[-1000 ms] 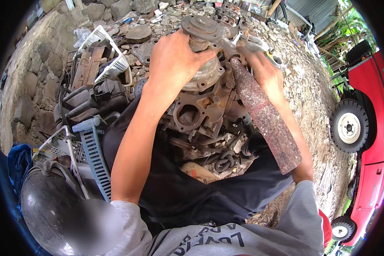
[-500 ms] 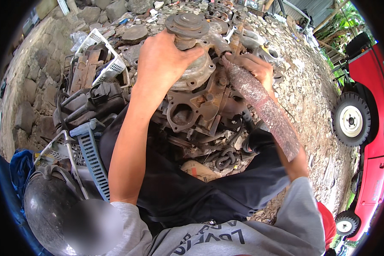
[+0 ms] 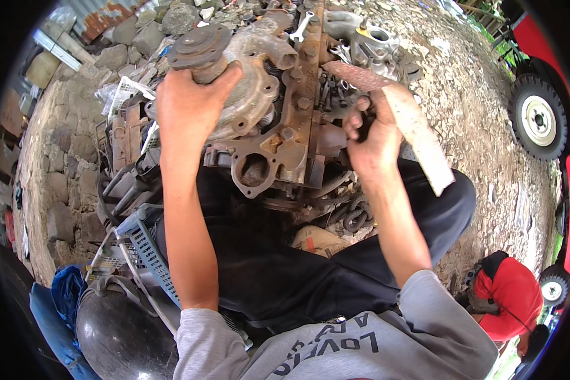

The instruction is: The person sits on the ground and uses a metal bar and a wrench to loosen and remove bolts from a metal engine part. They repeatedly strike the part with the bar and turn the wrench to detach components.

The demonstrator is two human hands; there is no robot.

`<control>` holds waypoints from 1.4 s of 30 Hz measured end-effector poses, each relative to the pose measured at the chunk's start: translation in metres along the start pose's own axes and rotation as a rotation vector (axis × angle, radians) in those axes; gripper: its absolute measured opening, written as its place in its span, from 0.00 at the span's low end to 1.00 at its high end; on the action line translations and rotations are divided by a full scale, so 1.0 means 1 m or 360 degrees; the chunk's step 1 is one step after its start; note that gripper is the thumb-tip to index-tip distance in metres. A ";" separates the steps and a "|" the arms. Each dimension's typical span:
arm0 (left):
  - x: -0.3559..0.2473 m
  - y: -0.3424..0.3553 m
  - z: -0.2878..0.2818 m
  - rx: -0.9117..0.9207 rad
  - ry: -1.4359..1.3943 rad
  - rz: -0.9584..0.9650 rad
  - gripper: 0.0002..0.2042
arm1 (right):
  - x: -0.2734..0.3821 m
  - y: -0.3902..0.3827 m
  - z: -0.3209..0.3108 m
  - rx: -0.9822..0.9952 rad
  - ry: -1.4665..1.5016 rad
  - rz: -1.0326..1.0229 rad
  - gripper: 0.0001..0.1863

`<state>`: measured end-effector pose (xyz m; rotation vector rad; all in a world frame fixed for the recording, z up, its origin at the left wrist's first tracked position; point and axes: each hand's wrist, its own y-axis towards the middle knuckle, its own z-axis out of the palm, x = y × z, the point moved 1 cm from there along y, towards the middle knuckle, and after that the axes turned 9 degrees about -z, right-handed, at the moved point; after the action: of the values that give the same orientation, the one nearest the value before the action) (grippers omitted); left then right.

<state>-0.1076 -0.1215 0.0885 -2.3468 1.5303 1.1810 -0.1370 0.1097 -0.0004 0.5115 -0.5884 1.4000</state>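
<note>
My left hand point(image 3: 193, 107) is closed around the neck under the round flange point(image 3: 199, 47) of a grey metal casting, which looks like a water pump point(image 3: 247, 82). The casting rests against a rusty engine block point(image 3: 297, 117) with bolts along its top and a round port facing me. To the right of the block, my right hand point(image 3: 375, 136) has its fingers curled, palm partly up. It holds a long worn strip of sandpaper point(image 3: 418, 120), reddish and rough at the far end, pale on the near part. The strip hangs over the back of that hand toward my knee.
An open-end wrench point(image 3: 302, 26) lies on the block, with several bolts point(image 3: 332, 92) and a carburetor-like part point(image 3: 373, 41) beyond. Crates, a black helmet point(image 3: 123, 332) and scrap parts sit at left. A person in red point(image 3: 506, 294) crouches at right near a red vehicle point(image 3: 541, 44).
My right hand has drawn back from the casting's outlet and turned its palm up. The strip has flipped, so its pale side shows. My left hand keeps its hold; the whole view has shifted.
</note>
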 end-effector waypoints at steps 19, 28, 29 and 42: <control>-0.079 -0.090 -0.034 0.0025 0.0237 -0.0224 0.14 | 0.058 0.003 -0.048 0.0584 -0.0923 -0.0170 0.09; -0.021 -0.008 -0.017 -0.0105 0.0204 -0.0051 0.36 | 0.069 0.017 -0.059 0.0489 -0.0998 -0.0229 0.08; -0.008 0.004 -0.022 0.0093 0.0147 -0.0129 0.33 | 0.068 0.018 -0.060 0.0483 -0.0917 -0.0237 0.08; 0.006 0.014 -0.010 0.0337 0.0310 0.0133 0.33 | 0.074 0.024 -0.063 0.0518 -0.0974 -0.0207 0.06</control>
<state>-0.1125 -0.1377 0.0962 -2.3324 1.7339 0.7776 -0.1507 0.2087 0.0003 1.2426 -0.7990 1.2119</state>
